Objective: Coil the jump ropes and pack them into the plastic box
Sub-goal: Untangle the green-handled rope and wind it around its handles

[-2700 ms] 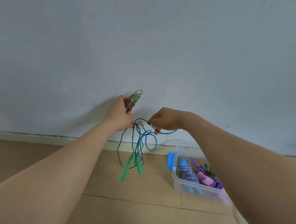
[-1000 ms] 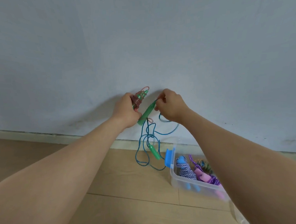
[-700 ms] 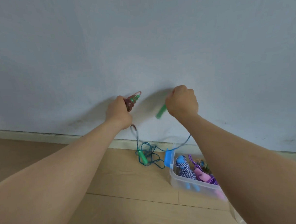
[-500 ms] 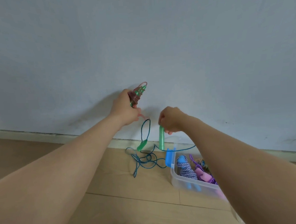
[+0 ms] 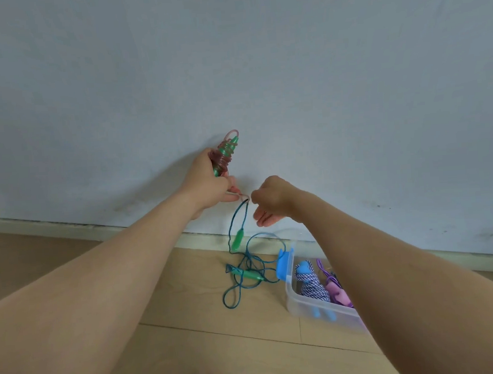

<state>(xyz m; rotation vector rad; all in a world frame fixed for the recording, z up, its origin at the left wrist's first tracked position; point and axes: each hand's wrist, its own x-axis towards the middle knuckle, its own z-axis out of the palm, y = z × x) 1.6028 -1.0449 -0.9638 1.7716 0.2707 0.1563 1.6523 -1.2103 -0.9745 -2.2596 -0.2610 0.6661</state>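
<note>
Head camera: my left hand grips the coiled pink rope, raised against the wall, while its lower fingers pinch a strand of the blue rope. The blue rope drops straight down from that pinch. One green handle dangles nearly upright, and the second green handle lies in the loose tangle on the floor, just left of the plastic box. My right hand is slack-fingered and holds nothing, hovering just beside the pinch and nearest the hanging strand. I judge the slack to gather lies below both hands.
</note>
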